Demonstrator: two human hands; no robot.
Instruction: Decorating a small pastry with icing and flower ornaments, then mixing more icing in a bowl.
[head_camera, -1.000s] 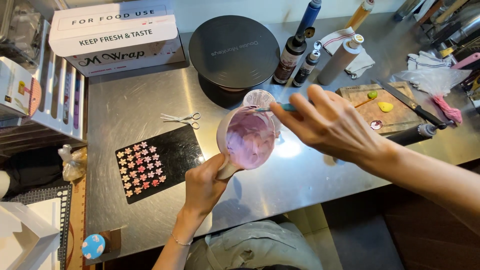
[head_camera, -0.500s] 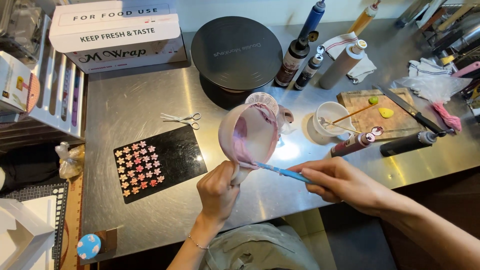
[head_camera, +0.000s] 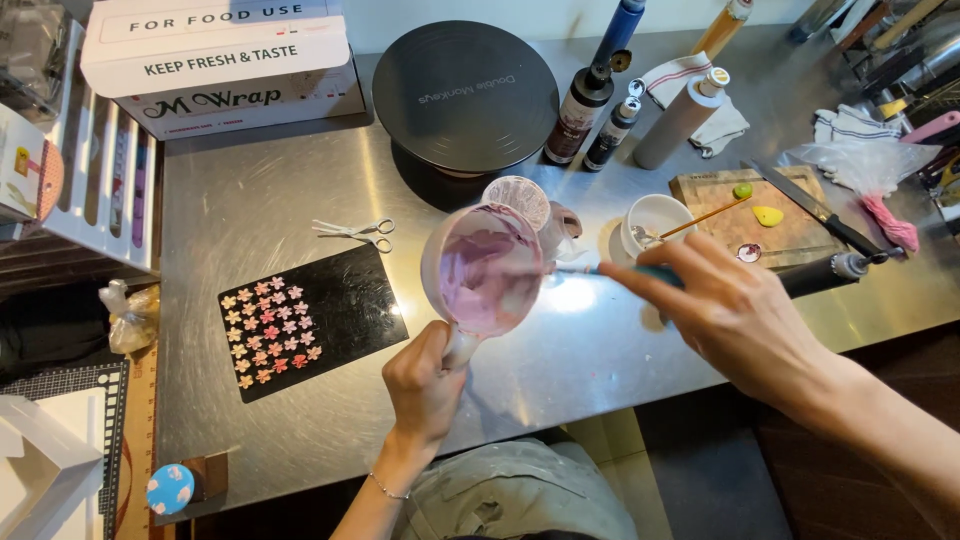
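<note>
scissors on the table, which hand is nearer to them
Left. The left hand grips the pink cup's handle, below and right of the scissors. The right hand, holding a blue tool, is farther right, beyond the cup.

The right hand (head_camera: 735, 310) covers most of the blurred blue tool (head_camera: 600, 269); the cup's handle (head_camera: 458, 350) sits hidden inside the left hand (head_camera: 425, 385).

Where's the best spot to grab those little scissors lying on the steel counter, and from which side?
Take the scissors by the finger loops at their right end, coming straight down from above. They lie flat on the steel counter, blades pointing left, with open counter around them.
</note>
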